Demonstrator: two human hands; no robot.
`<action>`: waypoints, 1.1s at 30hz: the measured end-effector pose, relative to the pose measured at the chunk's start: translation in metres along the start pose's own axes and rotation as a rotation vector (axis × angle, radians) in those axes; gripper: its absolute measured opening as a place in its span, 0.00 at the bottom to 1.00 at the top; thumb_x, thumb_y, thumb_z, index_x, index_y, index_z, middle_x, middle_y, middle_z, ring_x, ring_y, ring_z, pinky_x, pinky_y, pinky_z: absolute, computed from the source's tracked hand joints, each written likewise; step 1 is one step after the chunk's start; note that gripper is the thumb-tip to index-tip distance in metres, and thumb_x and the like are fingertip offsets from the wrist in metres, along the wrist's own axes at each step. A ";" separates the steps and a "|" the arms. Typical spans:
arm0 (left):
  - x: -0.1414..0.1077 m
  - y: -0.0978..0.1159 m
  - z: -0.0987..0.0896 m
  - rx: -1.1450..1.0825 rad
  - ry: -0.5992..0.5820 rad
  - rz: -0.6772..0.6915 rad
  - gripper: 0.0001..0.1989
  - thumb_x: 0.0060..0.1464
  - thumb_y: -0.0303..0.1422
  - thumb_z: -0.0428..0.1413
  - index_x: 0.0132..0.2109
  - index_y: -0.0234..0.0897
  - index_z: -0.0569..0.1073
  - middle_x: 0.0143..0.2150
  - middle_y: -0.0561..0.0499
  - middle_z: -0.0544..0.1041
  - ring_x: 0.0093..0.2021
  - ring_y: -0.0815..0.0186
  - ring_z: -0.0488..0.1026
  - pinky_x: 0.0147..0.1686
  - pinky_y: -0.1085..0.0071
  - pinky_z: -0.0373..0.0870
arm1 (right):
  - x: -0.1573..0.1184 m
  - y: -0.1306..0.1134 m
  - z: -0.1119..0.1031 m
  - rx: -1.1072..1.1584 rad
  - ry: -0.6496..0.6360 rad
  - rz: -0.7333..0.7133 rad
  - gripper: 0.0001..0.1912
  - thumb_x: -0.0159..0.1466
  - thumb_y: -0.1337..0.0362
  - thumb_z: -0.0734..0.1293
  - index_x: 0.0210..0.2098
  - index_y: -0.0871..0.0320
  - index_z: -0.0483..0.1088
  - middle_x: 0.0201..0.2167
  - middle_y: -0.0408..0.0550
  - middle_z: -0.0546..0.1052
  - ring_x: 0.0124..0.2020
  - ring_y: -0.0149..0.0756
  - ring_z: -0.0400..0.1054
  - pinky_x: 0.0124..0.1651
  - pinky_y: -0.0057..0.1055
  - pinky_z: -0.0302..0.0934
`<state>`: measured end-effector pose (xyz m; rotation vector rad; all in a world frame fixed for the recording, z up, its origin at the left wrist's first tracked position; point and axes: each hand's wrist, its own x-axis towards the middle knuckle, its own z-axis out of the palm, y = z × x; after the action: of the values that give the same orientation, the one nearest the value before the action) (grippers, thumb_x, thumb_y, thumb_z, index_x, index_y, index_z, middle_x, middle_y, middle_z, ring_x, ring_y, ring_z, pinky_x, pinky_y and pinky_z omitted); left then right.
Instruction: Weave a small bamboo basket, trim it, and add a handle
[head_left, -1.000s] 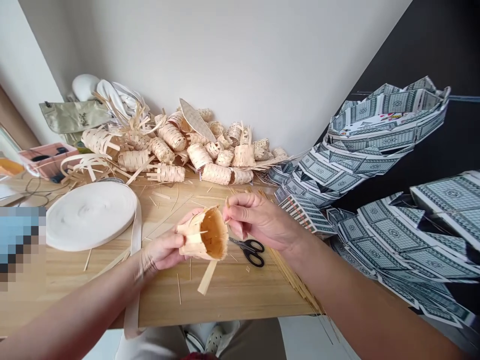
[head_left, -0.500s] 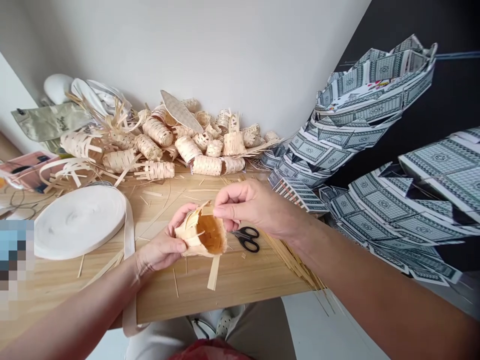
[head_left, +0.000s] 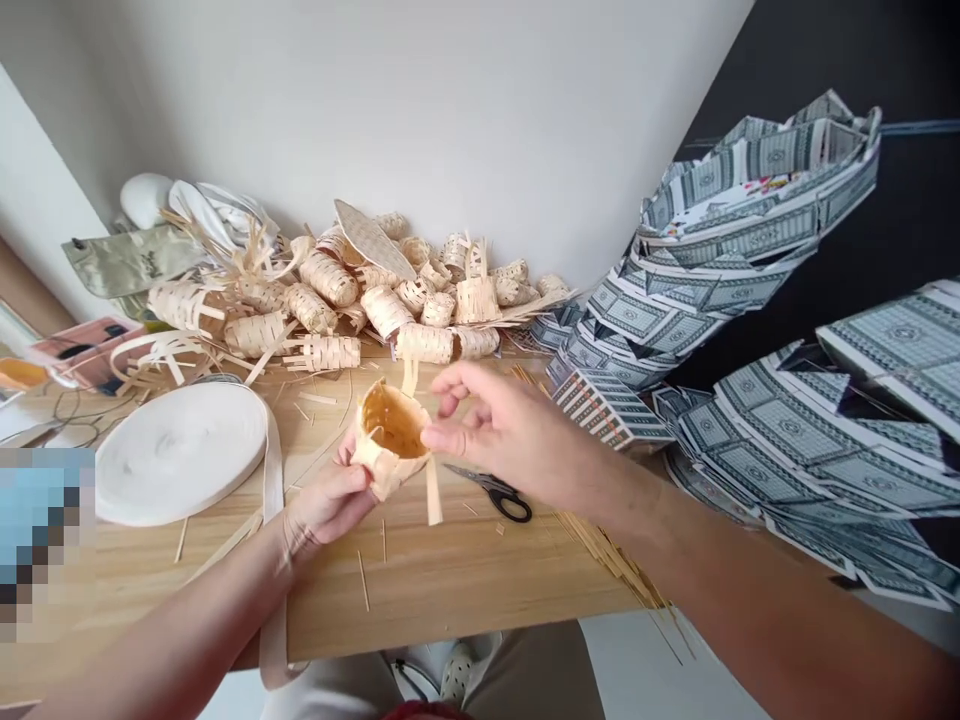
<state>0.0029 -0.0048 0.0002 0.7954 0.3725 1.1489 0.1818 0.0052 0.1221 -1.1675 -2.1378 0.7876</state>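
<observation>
A: What is the largest thing there?
B: It is the wooden table [head_left: 450,590]. At its right are the patterned paper structures [head_left: 780,425], and at the back lies a pile of woven pieces [head_left: 326,275].
A: And the white roll [head_left: 184,450]?
B: It lies flat at the left, in front of the pile.
A: How are the hands?
B: The right hand [head_left: 502,425] has its thumb at the cup's rim and its fingers bent above; if it pinches something, I cannot tell. The left hand [head_left: 334,500] is closed around the side of the small cup [head_left: 388,472].
A: Where is this cup?
B: Above the table, tilted, between both hands. The black scissors [head_left: 495,487] lie near, and one thin strip [head_left: 433,492] hangs below its rim.
</observation>
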 end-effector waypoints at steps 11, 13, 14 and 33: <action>0.001 0.009 0.010 0.109 0.000 0.105 0.31 0.34 0.23 0.67 0.48 0.47 0.72 0.49 0.54 0.75 0.44 0.66 0.72 0.41 0.75 0.68 | 0.005 -0.031 0.009 -0.534 0.001 0.030 0.11 0.52 0.74 0.61 0.15 0.61 0.61 0.12 0.36 0.55 0.17 0.24 0.46 0.22 0.29 0.36; 0.001 0.010 0.013 0.111 0.005 0.127 0.30 0.33 0.20 0.67 0.46 0.47 0.74 0.46 0.54 0.76 0.41 0.67 0.72 0.38 0.77 0.68 | 0.004 -0.035 0.008 -0.576 0.002 -0.007 0.12 0.52 0.75 0.61 0.14 0.60 0.58 0.12 0.36 0.53 0.17 0.23 0.44 0.22 0.29 0.36; 0.001 0.011 0.015 0.094 0.001 0.131 0.30 0.33 0.20 0.67 0.46 0.47 0.74 0.44 0.55 0.76 0.40 0.68 0.72 0.37 0.77 0.68 | 0.003 -0.037 0.008 -0.578 0.006 -0.023 0.12 0.52 0.75 0.61 0.14 0.60 0.57 0.12 0.36 0.52 0.17 0.23 0.44 0.22 0.29 0.36; -0.003 0.013 0.015 -0.032 -0.093 0.115 0.28 0.33 0.22 0.68 0.45 0.42 0.74 0.43 0.52 0.78 0.42 0.65 0.74 0.37 0.76 0.70 | -0.002 -0.047 0.014 -0.498 0.101 0.030 0.11 0.52 0.75 0.58 0.16 0.61 0.65 0.14 0.38 0.58 0.19 0.24 0.50 0.23 0.28 0.38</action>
<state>0.0029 -0.0107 0.0197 0.8477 0.2323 1.2175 0.1475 -0.0203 0.1467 -1.4494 -2.3023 0.1967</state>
